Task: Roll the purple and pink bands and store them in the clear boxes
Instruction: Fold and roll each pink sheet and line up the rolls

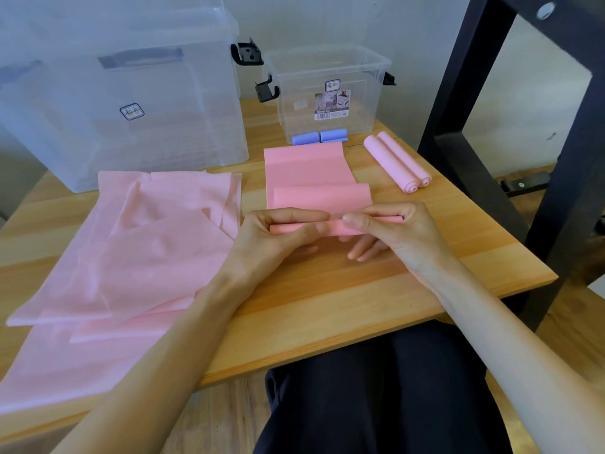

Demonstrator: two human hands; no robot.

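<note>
lying rolled: two pink rolls, two purple rolls

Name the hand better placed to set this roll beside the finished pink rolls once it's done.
Right, probably: the right hand pinches the pink band on the side where the finished pink rolls lie.
</note>
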